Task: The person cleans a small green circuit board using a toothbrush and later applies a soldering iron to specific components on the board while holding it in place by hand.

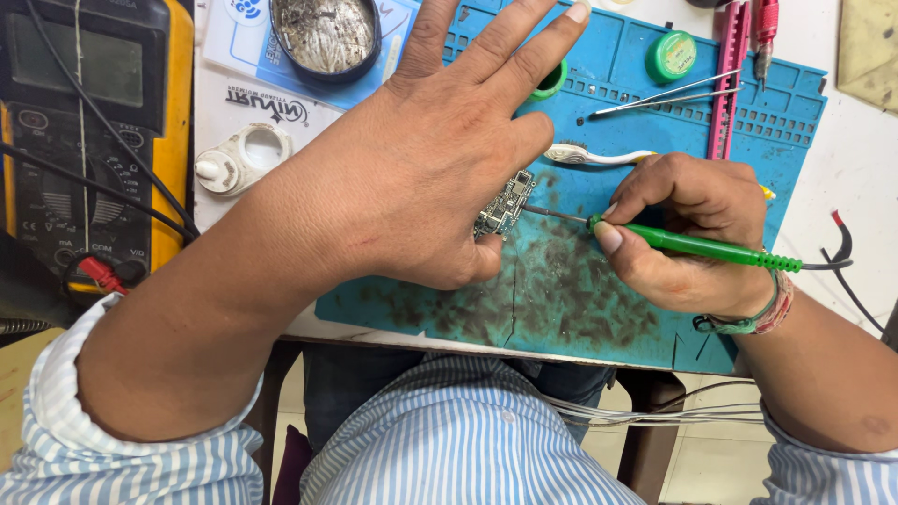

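On blue mat (599,309): left hand (421,159) spread flat, pinning circuit board (505,204); right hand (692,234) pinching green soldering iron (697,247); slipped tip might burn thumb.

A yellow multimeter (89,140) with black leads sits at the far left of the table (870,159). A blue work mat (561,299) carries a toothbrush (599,156), metal tweezers (666,95), a green reel (671,54) and a pink ruler (728,79). A round dark tin (325,37) sits near a white plastic holder (241,159).

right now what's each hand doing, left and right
Left hand: open, fingers spread, pressing down the small circuit board.
Right hand: closed around the green soldering iron, tip at the board.
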